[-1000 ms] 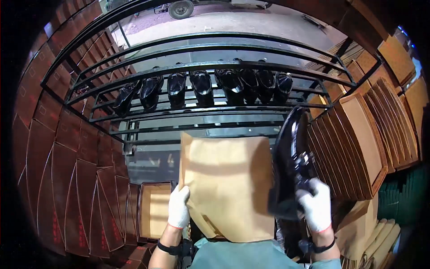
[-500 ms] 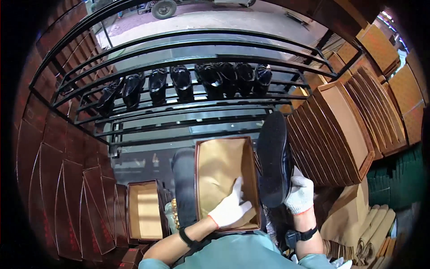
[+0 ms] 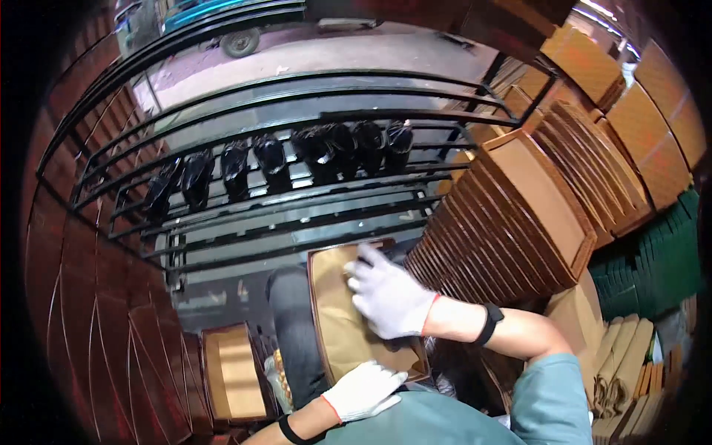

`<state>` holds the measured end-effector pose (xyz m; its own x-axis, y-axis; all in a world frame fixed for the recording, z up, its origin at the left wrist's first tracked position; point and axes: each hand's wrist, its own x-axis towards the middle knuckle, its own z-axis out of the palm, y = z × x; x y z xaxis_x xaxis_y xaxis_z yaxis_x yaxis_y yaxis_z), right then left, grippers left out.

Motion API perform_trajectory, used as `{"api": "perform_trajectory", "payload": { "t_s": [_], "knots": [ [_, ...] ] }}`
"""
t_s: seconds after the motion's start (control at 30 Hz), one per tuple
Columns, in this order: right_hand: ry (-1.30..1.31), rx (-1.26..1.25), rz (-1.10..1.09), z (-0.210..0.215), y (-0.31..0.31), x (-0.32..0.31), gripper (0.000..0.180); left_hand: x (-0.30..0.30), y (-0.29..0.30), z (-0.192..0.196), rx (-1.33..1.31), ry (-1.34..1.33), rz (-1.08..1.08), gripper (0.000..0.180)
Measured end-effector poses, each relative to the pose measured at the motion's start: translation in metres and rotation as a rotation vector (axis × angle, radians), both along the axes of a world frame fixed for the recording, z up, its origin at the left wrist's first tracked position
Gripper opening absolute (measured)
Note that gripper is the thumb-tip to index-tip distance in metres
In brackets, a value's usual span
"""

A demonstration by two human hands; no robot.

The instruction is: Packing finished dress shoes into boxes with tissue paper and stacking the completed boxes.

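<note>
Black shoes [image 3: 271, 162] still stood on the rack [image 3: 430, 116]. The box [image 3: 317, 319], brown paper [image 3: 337, 297] inside, lay lidless on the lap [image 3: 286, 315]. The left hand [image 3: 367, 389], loosely spread, rested at its near end; the right hand [image 3: 391, 297], half-curled over it, hid whether it held anything.

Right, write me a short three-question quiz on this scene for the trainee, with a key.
1. What colour is the paper in the box under the hands?
A. Green
B. Tan
C. White

2. True or false: black shoes rest on the rack.

3. Which is nearer the person's torso: the left hand or the right hand?

Key:
1. B
2. True
3. The left hand
</note>
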<state>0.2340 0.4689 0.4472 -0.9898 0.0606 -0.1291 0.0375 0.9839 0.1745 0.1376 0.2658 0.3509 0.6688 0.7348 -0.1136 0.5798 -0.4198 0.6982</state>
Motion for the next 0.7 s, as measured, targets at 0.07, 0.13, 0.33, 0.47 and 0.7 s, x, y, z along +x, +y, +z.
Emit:
{"api": "perform_trajectory", "payload": {
  "t_s": [0.07, 0.13, 0.33, 0.47, 0.7],
  "knots": [
    [0.387, -0.241, -0.073, 0.011, 0.003, 0.008, 0.040, -0.013, 0.003, -0.001, 0.124, -0.186, 0.140, 0.042],
    [0.590, -0.389, -0.312, 0.049, 0.024, 0.032, 0.052, -0.033, 0.013, 0.008, 0.328, -0.374, 0.461, 0.030],
    [0.661, 0.240, -1.215, 0.069, 0.110, 0.207, 0.036, -0.062, 0.123, -0.013, 0.480, -0.009, 0.541, 0.068],
    [1.069, 0.432, -0.943, 0.087, 0.094, 0.208, 0.024, -0.056, 0.122, -0.011, 0.430, 0.071, 0.469, 0.062],
    [1.874, -0.078, -1.105, 0.113, -0.009, 0.207, 0.051, -0.054, -0.018, -0.021, 0.070, -0.481, 1.116, 0.080]
  ]
}}
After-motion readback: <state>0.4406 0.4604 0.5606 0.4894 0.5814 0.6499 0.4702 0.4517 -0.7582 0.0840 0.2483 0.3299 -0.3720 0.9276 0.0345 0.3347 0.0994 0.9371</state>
